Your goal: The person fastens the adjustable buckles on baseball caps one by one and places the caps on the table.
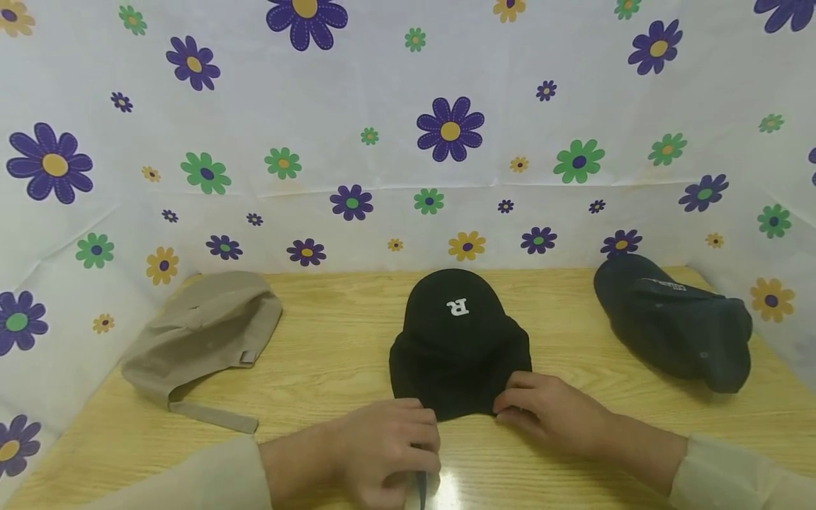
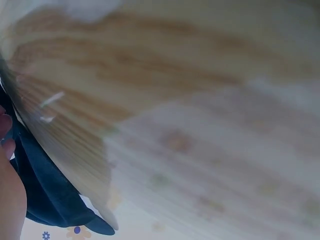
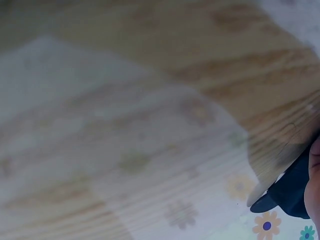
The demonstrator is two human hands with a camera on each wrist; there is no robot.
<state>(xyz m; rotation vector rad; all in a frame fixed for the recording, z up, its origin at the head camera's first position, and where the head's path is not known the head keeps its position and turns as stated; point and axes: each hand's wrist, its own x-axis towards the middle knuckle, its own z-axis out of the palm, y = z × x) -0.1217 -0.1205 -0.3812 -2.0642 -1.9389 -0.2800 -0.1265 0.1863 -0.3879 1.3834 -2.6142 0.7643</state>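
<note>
Black cap [image 1: 446, 361] with white letter [image 1: 457, 307] lies mid-width on wooden table [image 1: 319, 340]; left hand [image 1: 389, 450], fingers curled, grips its near edge, dark strap [image 1: 422, 489] showing below; right hand [image 1: 554, 414] pinches its near right edge; beige cap [image 1: 210, 312] at left, navy cap [image 1: 669, 326] at right, both well apart from the hands

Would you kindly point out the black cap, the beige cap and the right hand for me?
Black cap [image 1: 457, 347]: head view, on the dark fabric at its middle.
Beige cap [image 1: 199, 333]: head view, on the main fabric of its body.
Right hand [image 1: 550, 412]: head view, on the back of the hand.
</note>
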